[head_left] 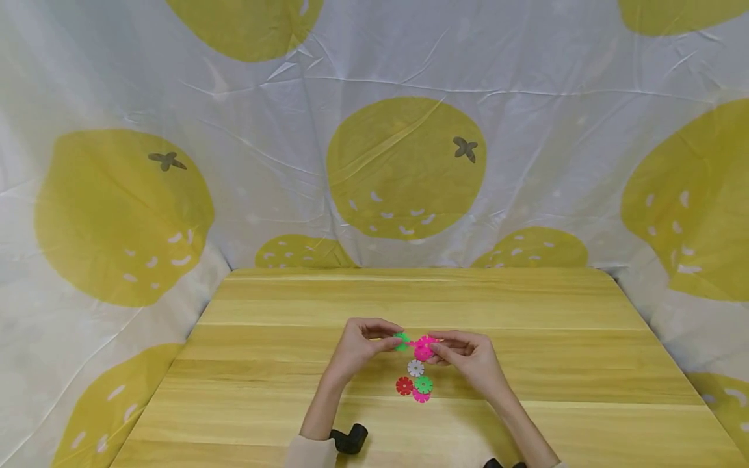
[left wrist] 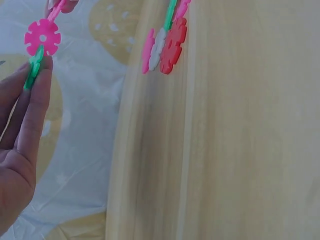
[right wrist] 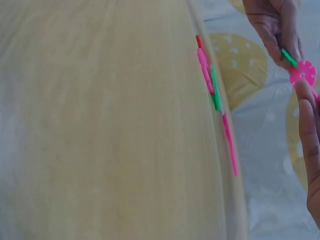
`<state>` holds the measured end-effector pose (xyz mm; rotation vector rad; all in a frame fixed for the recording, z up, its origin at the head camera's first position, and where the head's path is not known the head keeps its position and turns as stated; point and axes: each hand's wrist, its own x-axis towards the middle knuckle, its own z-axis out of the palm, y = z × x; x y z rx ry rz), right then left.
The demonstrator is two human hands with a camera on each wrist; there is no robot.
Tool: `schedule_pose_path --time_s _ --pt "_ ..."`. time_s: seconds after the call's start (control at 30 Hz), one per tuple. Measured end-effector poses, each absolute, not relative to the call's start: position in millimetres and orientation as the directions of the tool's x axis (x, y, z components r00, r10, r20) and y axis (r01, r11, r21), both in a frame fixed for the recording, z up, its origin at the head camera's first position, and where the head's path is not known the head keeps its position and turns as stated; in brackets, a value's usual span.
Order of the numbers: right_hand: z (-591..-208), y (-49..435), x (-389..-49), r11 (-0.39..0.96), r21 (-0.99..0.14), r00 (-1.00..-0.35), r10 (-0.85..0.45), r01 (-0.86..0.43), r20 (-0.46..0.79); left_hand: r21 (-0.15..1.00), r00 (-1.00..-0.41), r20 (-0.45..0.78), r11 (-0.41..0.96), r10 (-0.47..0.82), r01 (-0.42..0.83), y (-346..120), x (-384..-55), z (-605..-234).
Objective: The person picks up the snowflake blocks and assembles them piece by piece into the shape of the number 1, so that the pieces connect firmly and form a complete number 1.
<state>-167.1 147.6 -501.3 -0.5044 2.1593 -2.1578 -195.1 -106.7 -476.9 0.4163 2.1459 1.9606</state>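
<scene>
Above the table, my left hand (head_left: 364,346) pinches a green notched disc (left wrist: 34,68) between thumb and fingertips. That disc is slotted into the edge of a pink notched disc (left wrist: 42,37), seen flat-on in the left wrist view. On the other side my right hand (head_left: 471,357) pinches another pink disc (head_left: 426,344) joined to it, so the pieces make a short chain between both hands. On the table just below lie a white disc (head_left: 415,368), a red disc (head_left: 404,386) and a green disc (head_left: 424,385). The green one partly covers a pink disc (head_left: 422,396).
A wooden table (head_left: 263,390) spans the area beneath the hands. Behind it hangs a pale curtain (head_left: 281,162) printed with yellow fruit. A black wrist mount (head_left: 351,440) sits by the left forearm, and part of another (head_left: 494,463) shows at the right.
</scene>
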Motion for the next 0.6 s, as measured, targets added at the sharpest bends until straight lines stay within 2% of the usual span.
schedule_pose_path --time_s 0.27,0.43,0.6 --pt "-503.7 145.6 -167.8 -0.032 -0.984 -0.955 -0.240 -0.174 0.176 0.990 -0.901 0.050 0.099 0.432 0.102 -97.4 -194.1 -478.2" --pt "-504.7 141.6 -167.0 -0.019 -0.987 -0.955 -0.252 -0.159 0.159 0.965 -0.875 0.106 0.165 0.472 0.205 -90.8 -192.2 -478.0" --pt "-505.8 138.1 -165.7 -0.044 -0.992 -0.961 -0.246 -0.120 0.127 0.948 -0.869 0.141 0.190 0.474 0.257 -85.2 -190.2 -478.8"
